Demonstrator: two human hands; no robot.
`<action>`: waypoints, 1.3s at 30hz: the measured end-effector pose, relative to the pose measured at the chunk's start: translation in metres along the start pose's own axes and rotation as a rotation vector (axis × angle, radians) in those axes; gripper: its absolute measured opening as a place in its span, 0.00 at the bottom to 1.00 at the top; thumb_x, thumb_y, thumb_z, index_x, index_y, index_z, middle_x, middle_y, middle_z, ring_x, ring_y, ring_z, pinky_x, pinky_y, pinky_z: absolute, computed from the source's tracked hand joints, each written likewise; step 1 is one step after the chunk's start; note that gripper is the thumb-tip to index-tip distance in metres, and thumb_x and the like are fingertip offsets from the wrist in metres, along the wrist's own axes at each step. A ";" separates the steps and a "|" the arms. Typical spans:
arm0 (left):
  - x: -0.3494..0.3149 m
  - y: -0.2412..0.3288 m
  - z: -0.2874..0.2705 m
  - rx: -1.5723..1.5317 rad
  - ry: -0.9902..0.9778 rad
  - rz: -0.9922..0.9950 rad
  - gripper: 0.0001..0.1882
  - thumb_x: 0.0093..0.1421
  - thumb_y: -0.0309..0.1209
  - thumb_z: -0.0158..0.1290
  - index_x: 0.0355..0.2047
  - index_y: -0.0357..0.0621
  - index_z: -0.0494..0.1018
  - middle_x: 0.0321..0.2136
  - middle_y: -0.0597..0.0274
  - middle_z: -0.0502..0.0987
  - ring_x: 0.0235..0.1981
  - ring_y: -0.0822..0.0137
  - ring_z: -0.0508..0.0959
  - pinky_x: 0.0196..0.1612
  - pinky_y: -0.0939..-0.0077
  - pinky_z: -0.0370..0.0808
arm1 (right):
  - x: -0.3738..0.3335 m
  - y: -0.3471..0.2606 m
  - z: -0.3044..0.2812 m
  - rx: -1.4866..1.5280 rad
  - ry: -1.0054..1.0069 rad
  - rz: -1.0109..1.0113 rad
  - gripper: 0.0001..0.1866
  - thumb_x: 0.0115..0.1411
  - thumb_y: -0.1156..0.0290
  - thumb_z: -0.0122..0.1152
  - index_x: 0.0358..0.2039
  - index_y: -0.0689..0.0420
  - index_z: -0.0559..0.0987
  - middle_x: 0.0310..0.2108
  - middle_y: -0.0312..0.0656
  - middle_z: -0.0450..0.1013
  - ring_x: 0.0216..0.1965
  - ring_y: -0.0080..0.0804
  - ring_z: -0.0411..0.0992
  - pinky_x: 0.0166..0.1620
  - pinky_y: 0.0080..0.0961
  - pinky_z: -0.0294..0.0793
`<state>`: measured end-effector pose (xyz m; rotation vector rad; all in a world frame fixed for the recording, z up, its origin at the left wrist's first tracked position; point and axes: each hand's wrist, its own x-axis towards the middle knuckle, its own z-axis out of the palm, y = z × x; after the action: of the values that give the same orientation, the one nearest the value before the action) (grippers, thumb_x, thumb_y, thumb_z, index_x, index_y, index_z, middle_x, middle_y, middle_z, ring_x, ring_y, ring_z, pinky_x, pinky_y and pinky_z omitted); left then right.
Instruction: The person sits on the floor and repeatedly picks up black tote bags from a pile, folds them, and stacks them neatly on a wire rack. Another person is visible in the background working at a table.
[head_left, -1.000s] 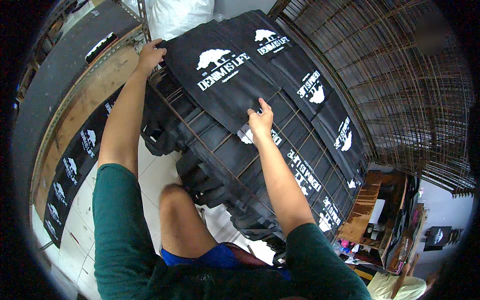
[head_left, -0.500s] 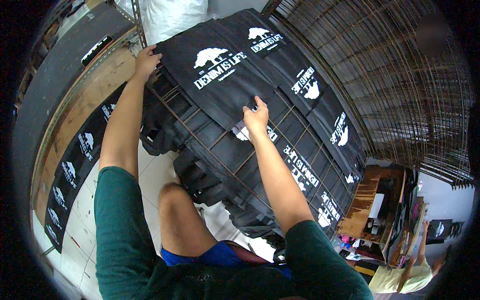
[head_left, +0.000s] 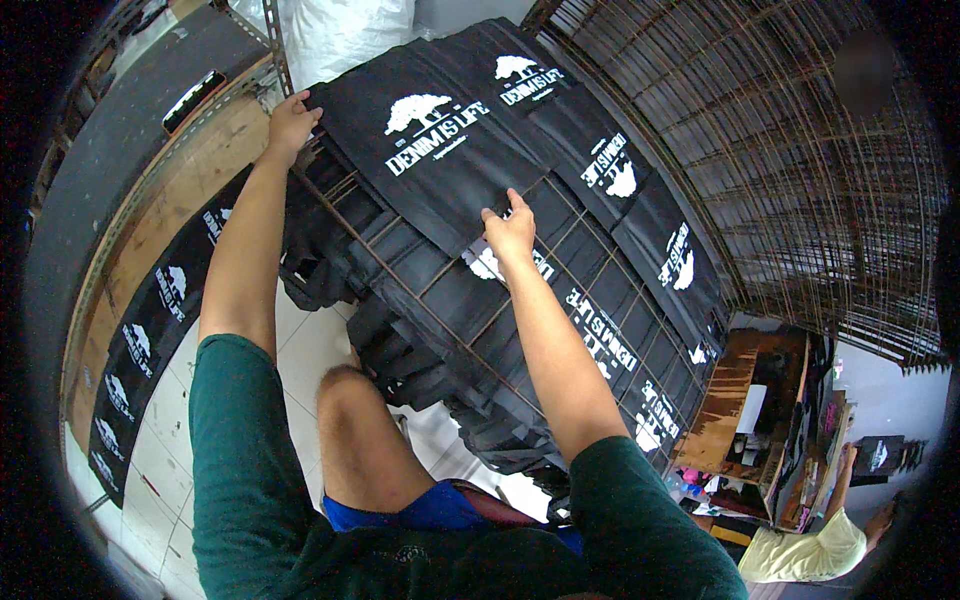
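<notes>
Black printed sheet on wire rack, grips unclear

Rack's near side uncovered. Right hand at sheet's near edge, thumb and forefinger spread, hold hidden. Left hand at left corner, can't tell if gripping; counter edge close by.

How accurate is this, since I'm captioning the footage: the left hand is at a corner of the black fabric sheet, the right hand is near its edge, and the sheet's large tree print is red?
Only the colour is wrong: the head view shows the large tree print is white. The left hand is at the black fabric sheet's corner, the right hand near its edge.
</notes>
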<state>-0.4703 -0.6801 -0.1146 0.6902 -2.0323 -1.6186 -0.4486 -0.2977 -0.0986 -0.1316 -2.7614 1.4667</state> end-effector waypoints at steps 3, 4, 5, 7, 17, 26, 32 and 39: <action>-0.010 0.015 -0.002 0.263 0.155 -0.061 0.34 0.48 0.31 0.59 0.56 0.42 0.61 0.44 0.51 0.72 0.44 0.59 0.74 0.48 0.69 0.69 | -0.020 -0.033 -0.024 -0.136 0.100 -0.082 0.29 0.45 0.68 0.65 0.49 0.63 0.70 0.48 0.53 0.64 0.49 0.45 0.66 0.55 0.33 0.63; -0.014 0.015 -0.007 0.313 0.239 0.006 0.35 0.48 0.33 0.60 0.56 0.42 0.60 0.45 0.50 0.71 0.46 0.58 0.72 0.49 0.68 0.68 | -0.033 -0.042 -0.039 -0.036 0.126 -0.117 0.28 0.47 0.68 0.64 0.49 0.62 0.70 0.47 0.52 0.65 0.48 0.41 0.67 0.52 0.32 0.66; -0.018 0.012 -0.016 0.364 0.327 0.071 0.36 0.48 0.35 0.60 0.57 0.42 0.59 0.46 0.49 0.71 0.47 0.56 0.71 0.51 0.67 0.67 | -0.045 -0.048 -0.052 0.064 0.145 -0.153 0.26 0.48 0.69 0.64 0.49 0.61 0.70 0.46 0.50 0.65 0.46 0.37 0.68 0.49 0.31 0.69; -0.041 0.015 -0.034 0.311 0.432 0.218 0.37 0.48 0.36 0.60 0.57 0.42 0.58 0.48 0.48 0.69 0.50 0.56 0.70 0.51 0.66 0.66 | -0.074 -0.051 -0.086 0.247 0.097 -0.189 0.24 0.52 0.73 0.61 0.50 0.59 0.69 0.46 0.48 0.66 0.43 0.30 0.69 0.44 0.25 0.71; -0.454 0.106 -0.016 -0.229 -0.247 0.118 0.22 0.49 0.23 0.57 0.45 0.42 0.64 0.38 0.60 0.69 0.35 0.70 0.71 0.40 0.74 0.71 | -0.227 0.092 -0.277 0.211 0.330 -0.090 0.19 0.58 0.80 0.46 0.52 0.60 0.66 0.27 0.36 0.67 0.26 0.19 0.66 0.30 0.14 0.68; -0.620 0.075 0.024 0.440 -1.722 0.335 0.27 0.52 0.52 0.54 0.47 0.51 0.67 0.29 0.60 0.76 0.29 0.57 0.77 0.32 0.67 0.73 | -0.299 0.110 -0.359 0.409 0.525 -0.056 0.16 0.60 0.77 0.49 0.49 0.60 0.69 0.19 0.31 0.64 0.20 0.16 0.61 0.26 0.13 0.63; -0.626 0.050 0.054 0.350 -1.526 0.022 0.20 0.52 0.48 0.57 0.33 0.44 0.71 0.20 0.63 0.73 0.23 0.71 0.72 0.27 0.74 0.69 | -0.346 0.132 -0.441 0.531 0.777 -0.062 0.17 0.59 0.76 0.52 0.49 0.60 0.68 0.21 0.32 0.65 0.21 0.17 0.63 0.27 0.14 0.65; -0.643 0.036 0.059 0.470 -1.443 0.063 0.20 0.50 0.46 0.60 0.28 0.41 0.71 0.16 0.67 0.71 0.19 0.74 0.69 0.24 0.76 0.67 | -0.390 0.156 -0.577 0.547 1.035 -0.226 0.18 0.60 0.73 0.52 0.51 0.59 0.66 0.26 0.34 0.66 0.23 0.18 0.65 0.24 0.14 0.65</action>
<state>-0.0131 -0.2223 -0.1157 -0.7256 -3.3659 -1.7621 -0.0207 0.2354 0.1073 -0.4064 -1.4801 1.4393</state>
